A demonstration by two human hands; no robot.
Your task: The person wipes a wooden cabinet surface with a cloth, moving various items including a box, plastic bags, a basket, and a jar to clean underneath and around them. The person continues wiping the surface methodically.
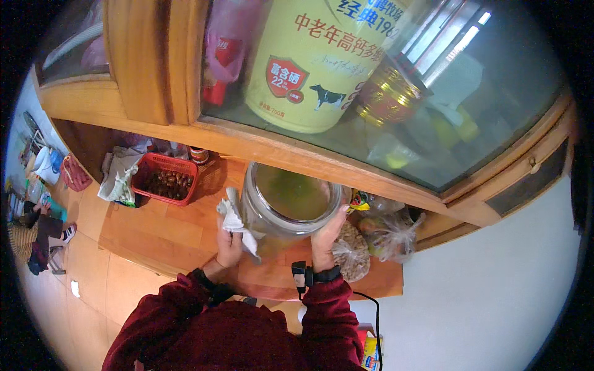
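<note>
A large, wide-mouthed glass jar [264,227] stands on the wooden cabinet counter before me, partly hidden at its far side by the cabinet frame above. Something greenish shows through its round mouth; I cannot tell whether it is inside or seen through the glass. My left hand [229,248] holds a crumpled white cloth [234,220] against the jar's left side. On the opposite side, my right hand [327,235] grips the jar wall just below the rim, thumb side upward. A black strap with a small device circles my right wrist.
Left on the counter sit a red plastic basket [195,178] of brown nuts or fruits and a whitish bag [118,178]. Clear plastic bags [351,259] crowd the right. A glass-fronted cabinet [297,150] overhangs the jar. Another person [23,241] sits far left.
</note>
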